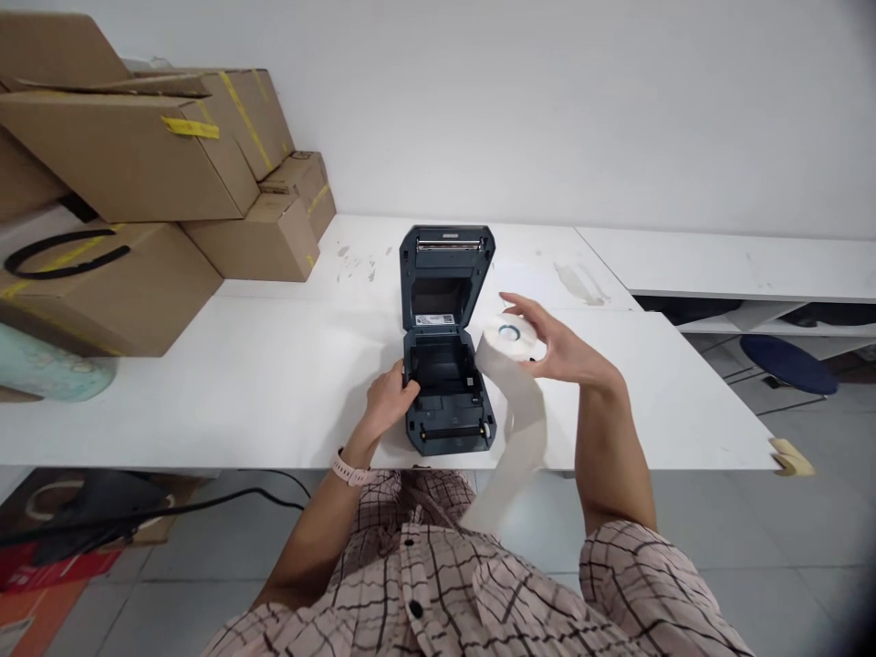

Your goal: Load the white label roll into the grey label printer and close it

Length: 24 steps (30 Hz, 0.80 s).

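A dark label printer stands on the white table near its front edge, its lid raised and the inner bay showing. My left hand grips the printer's left side wall, with the thumb over the rim. Just right of the bay, my right hand holds a white label roll by its outer edge, fingers curved around it. From the roll a loose strip of labels hangs down past the table edge toward my lap. The fingers of my left hand are partly hidden behind the printer wall.
Cardboard boxes with yellow tape are piled on the left of the white table. A light-green cylinder lies below them. Black cables run under the table at left. A blue stool stands at the right.
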Tool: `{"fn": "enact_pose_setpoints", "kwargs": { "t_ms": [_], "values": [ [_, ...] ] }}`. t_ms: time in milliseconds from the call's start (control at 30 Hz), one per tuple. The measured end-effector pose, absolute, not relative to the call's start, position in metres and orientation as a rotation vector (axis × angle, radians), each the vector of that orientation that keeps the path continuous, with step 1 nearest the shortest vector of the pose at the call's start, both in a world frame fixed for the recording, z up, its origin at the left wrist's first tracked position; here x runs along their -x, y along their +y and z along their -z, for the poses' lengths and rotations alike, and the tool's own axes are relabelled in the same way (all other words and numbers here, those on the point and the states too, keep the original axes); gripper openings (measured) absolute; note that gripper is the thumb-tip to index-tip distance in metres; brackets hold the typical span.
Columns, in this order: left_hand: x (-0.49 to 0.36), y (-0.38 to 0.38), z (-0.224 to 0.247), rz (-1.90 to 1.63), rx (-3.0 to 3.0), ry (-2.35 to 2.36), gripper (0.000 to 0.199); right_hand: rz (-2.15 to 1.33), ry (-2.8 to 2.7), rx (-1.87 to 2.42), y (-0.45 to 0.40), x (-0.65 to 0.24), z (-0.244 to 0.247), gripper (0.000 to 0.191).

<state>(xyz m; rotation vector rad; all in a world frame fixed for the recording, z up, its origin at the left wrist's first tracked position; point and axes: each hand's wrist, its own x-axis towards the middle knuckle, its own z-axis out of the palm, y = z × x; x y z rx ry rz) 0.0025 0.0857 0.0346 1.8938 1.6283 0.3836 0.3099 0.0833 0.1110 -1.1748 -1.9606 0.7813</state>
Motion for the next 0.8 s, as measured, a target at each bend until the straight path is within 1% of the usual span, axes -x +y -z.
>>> {"fn": "enact_pose_setpoints", "kwargs": {
  "t_ms": [100,167,267,367,533,600,700,800],
  "values": [
    [-0.002,0.085,-0.034,-0.402,-1.863,1.609,0.052,-0.776,-1.789,1.308,0.094,-0.336,-0.094,0.107],
    [-0.002,0.085,-0.034,-0.404,-1.863,1.617,0.053,-0.797,-1.708,1.358,0.108,-0.347,-0.075,0.107],
    [-0.003,0.087,-0.033,-0.397,-1.882,1.639,0.053,-0.814,-1.63,1.409,0.135,-0.352,-0.045,0.104],
    [-0.003,0.088,-0.032,-0.389,-1.888,1.65,0.053,-0.852,-1.552,1.466,0.158,-0.349,-0.019,0.105],
    [-0.004,0.089,-0.032,-0.381,-1.891,1.659,0.055,-0.914,-1.473,1.505,0.159,-0.354,-0.001,0.106],
    [-0.003,0.089,-0.032,-0.39,-1.898,1.643,0.053,-0.951,-1.424,1.474,0.141,-0.367,0.001,0.099],
    [-0.003,0.089,-0.031,-0.389,-1.9,1.639,0.049,-1.038,-1.307,1.33,0.105,-0.387,0.007,0.082],
    [-0.003,0.089,-0.031,-0.395,-1.889,1.642,0.05,-1.125,-1.258,1.297,0.076,-0.391,0.019,0.075]
  ]
}}
